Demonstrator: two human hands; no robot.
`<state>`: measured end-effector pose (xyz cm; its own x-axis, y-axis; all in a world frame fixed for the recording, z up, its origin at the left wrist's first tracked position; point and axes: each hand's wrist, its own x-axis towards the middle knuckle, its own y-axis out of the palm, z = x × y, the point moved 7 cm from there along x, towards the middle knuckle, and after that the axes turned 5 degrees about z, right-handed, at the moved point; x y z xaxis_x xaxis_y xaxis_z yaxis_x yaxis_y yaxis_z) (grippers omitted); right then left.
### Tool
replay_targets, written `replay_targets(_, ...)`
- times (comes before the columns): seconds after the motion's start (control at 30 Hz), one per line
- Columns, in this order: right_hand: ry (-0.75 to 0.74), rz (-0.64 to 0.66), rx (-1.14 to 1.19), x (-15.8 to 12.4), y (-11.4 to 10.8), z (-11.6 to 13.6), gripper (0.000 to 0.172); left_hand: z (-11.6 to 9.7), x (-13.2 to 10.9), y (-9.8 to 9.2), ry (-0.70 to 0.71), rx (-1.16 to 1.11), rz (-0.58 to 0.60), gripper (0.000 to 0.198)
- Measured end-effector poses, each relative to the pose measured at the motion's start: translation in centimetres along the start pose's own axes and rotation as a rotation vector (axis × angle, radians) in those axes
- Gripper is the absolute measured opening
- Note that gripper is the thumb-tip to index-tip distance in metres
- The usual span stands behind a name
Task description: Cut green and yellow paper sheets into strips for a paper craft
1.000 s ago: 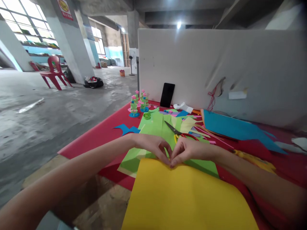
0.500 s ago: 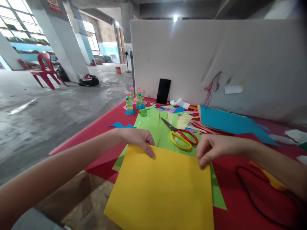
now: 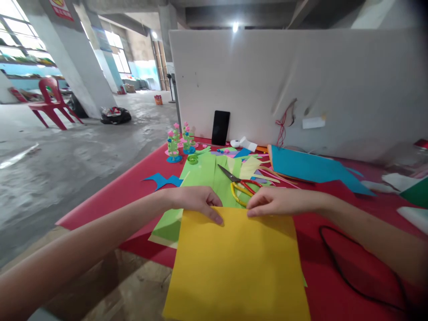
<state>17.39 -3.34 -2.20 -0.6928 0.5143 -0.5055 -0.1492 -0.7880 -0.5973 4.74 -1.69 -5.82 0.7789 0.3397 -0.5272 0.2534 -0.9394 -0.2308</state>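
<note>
A sheet of yellow paper (image 3: pixel 237 267) hangs toward me over the near part of the table, held along its far edge. My left hand (image 3: pixel 200 203) pinches that edge left of its middle, thumb on top. My right hand (image 3: pixel 267 201) grips the same edge a little to the right, fingertips pressed together. Just beyond the hands lie scissors (image 3: pixel 234 179) with one red and one yellow handle, partly hidden by my right hand. Under them are light green paper sheets (image 3: pixel 200 174).
Small green paper towers (image 3: pixel 174 147) with pink stars stand at the back left. A black phone (image 3: pixel 220 128) leans on the white board (image 3: pixel 250 80). Blue sheets (image 3: pixel 307 165) lie at right, a black cord (image 3: pixel 341 263) nearer. The red table (image 3: pixel 130 178) ends at left.
My right hand has slid left along the paper's far edge, closer to my left hand. The yellow sheet has straightened and shifted right. The whole view has turned slightly right.
</note>
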Motion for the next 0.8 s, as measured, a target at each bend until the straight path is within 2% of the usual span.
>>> replay_targets(0.17,-0.031,0.005,-0.025,0.9,0.3,-0.1,0.034,-0.7,-0.5,0.8,0.151,0.056,-0.035,0.048)
replay_targets(0.23,-0.061,0.011,-0.058,1.3,0.3,0.4,0.031,-2.0,-0.5,1.3,0.267,0.160,-0.061,0.037)
replay_targets(0.3,-0.096,0.019,-0.085,1.7,0.3,1.2,0.028,-3.5,-0.3,1.9,0.362,0.298,-0.074,0.017)
replay_targets(0.43,-0.122,0.012,-0.114,1.3,0.0,1.8,0.025,-4.7,-0.3,2.1,0.414,0.515,-0.089,0.031)
replay_targets(0.53,-0.086,-0.010,-0.117,-0.6,-0.5,0.3,0.028,-3.2,-1.6,0.7,0.398,0.574,-0.118,0.028)
replay_targets(0.63,0.010,-0.036,-0.091,-3.1,-0.9,-2.3,0.031,-0.4,-3.6,-1.6,0.324,0.590,-0.196,0.026)
replay_targets(0.73,0.078,-0.076,-0.048,-4.6,-1.0,-3.8,0.032,1.4,-5.0,-3.6,0.199,0.564,-0.378,0.032)
replay_targets(0.8,0.063,-0.087,-0.051,-4.5,-0.8,-3.4,0.032,0.5,-5.3,-3.8,0.201,0.484,-0.547,0.034)
